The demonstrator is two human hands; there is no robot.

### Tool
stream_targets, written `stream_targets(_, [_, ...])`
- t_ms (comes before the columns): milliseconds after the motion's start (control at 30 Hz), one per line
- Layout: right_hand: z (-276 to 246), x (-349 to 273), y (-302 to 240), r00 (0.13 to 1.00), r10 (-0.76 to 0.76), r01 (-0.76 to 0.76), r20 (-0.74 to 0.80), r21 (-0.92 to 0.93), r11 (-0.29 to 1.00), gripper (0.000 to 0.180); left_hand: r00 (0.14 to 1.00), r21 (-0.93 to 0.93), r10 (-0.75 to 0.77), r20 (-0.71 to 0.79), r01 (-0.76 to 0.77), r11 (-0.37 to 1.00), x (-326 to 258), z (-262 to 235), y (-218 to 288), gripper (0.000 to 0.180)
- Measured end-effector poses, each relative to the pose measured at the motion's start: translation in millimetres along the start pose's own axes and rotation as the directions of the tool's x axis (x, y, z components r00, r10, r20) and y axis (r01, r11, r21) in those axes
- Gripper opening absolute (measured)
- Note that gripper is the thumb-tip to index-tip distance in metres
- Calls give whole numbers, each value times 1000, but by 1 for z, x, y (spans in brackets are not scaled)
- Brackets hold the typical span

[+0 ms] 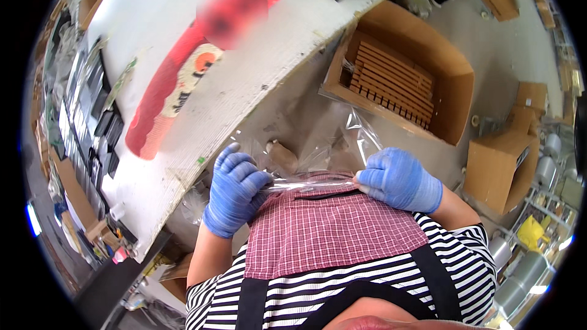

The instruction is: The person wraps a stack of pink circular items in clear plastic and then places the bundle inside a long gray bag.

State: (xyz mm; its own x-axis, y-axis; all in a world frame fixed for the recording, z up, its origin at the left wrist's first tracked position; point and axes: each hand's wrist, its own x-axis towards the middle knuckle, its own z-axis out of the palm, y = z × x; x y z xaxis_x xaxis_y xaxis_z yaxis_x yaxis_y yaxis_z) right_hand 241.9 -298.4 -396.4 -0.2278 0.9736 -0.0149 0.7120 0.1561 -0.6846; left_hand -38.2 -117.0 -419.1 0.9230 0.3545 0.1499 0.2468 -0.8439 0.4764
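Note:
A clear plastic bag (pixel 315 184) is stretched in front of my checked apron, its near edge pulled into a taut line. My left hand (pixel 234 188), in a blue knit glove, pinches the bag's left side. On the right side, my gloved right hand (pixel 400 178) grips it with the fingers curled in. The far part of the bag spreads loosely over the floor, and I cannot make out anything inside it. Left of my hands, a long red and cream printed piece (pixel 177 82) with a rounded end lies on the white table (pixel 238 95); part of it is blurred.
The table edge runs diagonally beside my left hand. Beyond my right hand stands an open cardboard box (pixel 452 101) holding brown slatted pieces (pixel 391 79). Another open carton (pixel 495 168) is at the right, near metal shelving. Dark glossy packages (pixel 104 107) lie at the table's left.

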Motion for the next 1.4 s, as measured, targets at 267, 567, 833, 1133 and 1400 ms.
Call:
stream_targets(267, [-77,60,-104,977,-119,81,-174,-213,974,9,932,-720,-313,-181,91,688,-55,-87,-21,24])
stream_targets(567, [-136,197,-201,963,-270,270,3,-44,962,86,865,-431,31,-500,-281,858,-8,-208,-8,41])
stream_targets(833, [-174,296,-246,993,-116,114,21,76,991,28,934,-731,-225,-279,-54,681,13,-262,-61,64])
stream_targets(1133, [-290,405,-190,888,-353,370,-294,4,929,26,866,-717,-390,-313,54,695,35,-283,-164,13])
stream_targets(1400, [-377,505,-186,679,-483,680,-553,225,698,14,842,-299,-540,1,515,803,55,-354,-189,15])
